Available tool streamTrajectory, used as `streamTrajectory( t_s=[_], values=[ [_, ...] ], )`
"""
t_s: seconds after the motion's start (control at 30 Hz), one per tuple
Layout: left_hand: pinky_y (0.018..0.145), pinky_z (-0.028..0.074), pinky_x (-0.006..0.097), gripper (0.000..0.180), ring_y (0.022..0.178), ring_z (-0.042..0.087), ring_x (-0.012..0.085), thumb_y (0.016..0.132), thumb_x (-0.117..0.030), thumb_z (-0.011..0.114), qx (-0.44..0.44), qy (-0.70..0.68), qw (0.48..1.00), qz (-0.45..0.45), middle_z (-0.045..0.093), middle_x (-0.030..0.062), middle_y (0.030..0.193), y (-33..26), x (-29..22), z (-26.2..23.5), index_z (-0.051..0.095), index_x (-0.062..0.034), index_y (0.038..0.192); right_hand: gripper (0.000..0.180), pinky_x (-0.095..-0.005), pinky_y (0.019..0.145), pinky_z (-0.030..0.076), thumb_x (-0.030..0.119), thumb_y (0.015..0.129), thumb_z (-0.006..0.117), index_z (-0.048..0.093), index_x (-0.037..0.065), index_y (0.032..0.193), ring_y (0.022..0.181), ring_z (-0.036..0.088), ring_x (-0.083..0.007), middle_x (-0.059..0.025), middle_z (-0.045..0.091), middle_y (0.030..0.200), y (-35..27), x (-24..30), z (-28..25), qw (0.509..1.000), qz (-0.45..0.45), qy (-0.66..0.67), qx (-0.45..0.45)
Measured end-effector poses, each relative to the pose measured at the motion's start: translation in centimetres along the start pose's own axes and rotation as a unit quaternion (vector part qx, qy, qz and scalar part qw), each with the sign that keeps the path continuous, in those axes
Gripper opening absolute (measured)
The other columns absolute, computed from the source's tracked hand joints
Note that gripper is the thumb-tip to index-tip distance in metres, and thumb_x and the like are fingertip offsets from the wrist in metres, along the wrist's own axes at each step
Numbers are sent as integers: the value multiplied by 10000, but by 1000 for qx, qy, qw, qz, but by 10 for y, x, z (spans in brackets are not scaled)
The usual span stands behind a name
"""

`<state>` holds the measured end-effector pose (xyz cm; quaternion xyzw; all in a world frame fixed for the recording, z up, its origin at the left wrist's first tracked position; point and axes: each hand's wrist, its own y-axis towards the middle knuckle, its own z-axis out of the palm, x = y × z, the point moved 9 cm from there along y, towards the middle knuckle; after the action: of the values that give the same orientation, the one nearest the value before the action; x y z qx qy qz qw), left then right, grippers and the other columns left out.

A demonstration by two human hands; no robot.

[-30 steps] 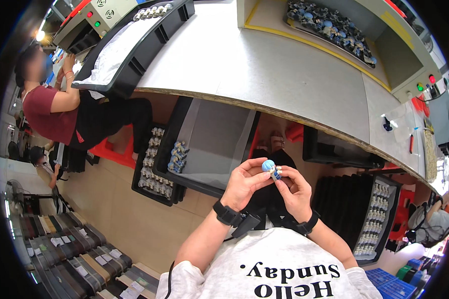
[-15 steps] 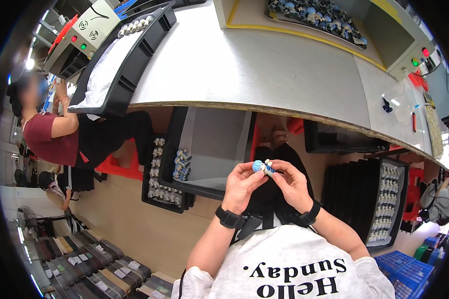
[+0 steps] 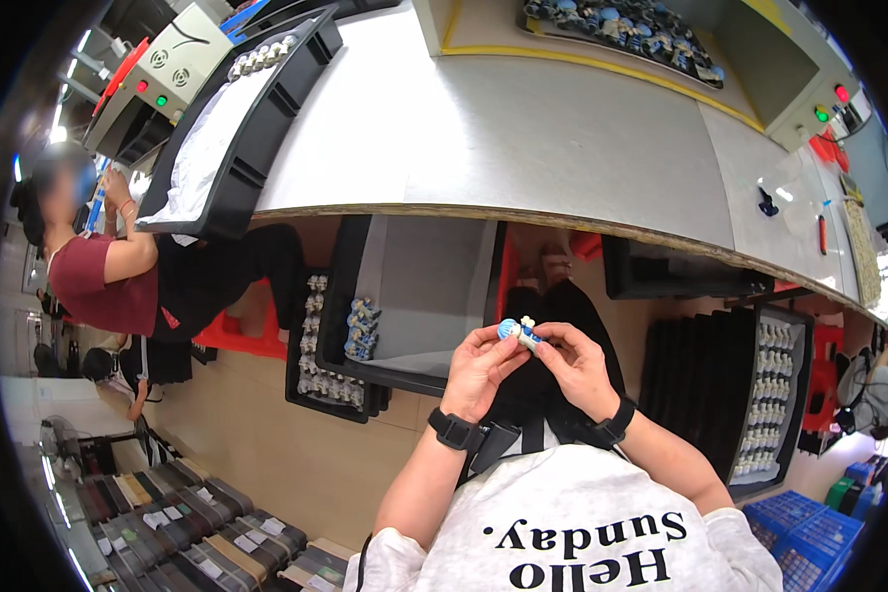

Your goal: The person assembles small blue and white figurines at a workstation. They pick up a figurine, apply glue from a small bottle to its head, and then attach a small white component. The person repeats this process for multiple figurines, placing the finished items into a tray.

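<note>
- We see bright, even overhead light on the pale grey worktop (image 3: 562, 148), with little glare.
- Under its edge, we find soft shadow over the black plastic tray (image 3: 414, 296).
- Straight edges bow strongly, and a black vignette rings the frame.
- Our centre stays sharp; the rim smears, and a face at left is blurred.

L hand (image 3: 479, 370) + R hand (image 3: 577, 365) | pinch blue-white figurine (image 3: 516, 332) | above black tray (image 3: 419, 296)

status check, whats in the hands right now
Left hand and right hand both pinching one small blue-and-white figurine, held over the lap. Black tray of similar figurines below the grey bench. Nothing between the hands and it.
</note>
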<state>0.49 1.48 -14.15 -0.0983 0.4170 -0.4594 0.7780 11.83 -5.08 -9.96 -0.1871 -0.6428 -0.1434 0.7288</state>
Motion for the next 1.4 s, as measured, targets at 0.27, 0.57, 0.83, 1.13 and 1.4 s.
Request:
streamTrajectory(
  t_s=[0.27,0.57,0.83,1.13,1.4],
  values=[
    [760,528,301,408,889,620,182,799,-52,650,-83,170,976,111,611,116,1020,31,-46,-34,467,21,1157,245,-262,798,479,33,819,616,560,-9,1054,998,552,-160,-91,541,1125,0,-10,-6,997,-2,-71,-18],
    [710,502,337,367,799,651,251,686,-213,754,-379,578,681,240,664,155,854,76,-177,-200,642,14,952,269,-224,754,466,70,834,609,559,-27,1080,862,581,-114,-88,586,1050,-9,-24,-67,981,44,-169,-87],
    [745,508,434,327,880,623,349,689,-334,721,-413,714,555,111,650,176,914,116,-172,-242,670,-71,876,238,-231,731,473,59,817,613,577,-23,1038,834,583,-113,-74,605,986,-24,-18,-111,967,64,-166,-180],
    [703,534,424,136,826,642,346,725,-127,675,-434,768,462,88,648,192,883,97,-188,-226,656,-6,785,197,-273,664,509,83,804,632,617,3,983,796,625,-159,-85,644,880,-1,51,-76,973,-66,-201,-95],
    [603,486,313,227,697,626,224,858,-173,573,-306,569,683,341,607,123,662,69,-199,-139,613,35,780,147,-286,638,500,46,787,619,625,2,927,710,621,-204,-117,634,810,36,209,-89,892,-274,-352,-76]
  ],
)
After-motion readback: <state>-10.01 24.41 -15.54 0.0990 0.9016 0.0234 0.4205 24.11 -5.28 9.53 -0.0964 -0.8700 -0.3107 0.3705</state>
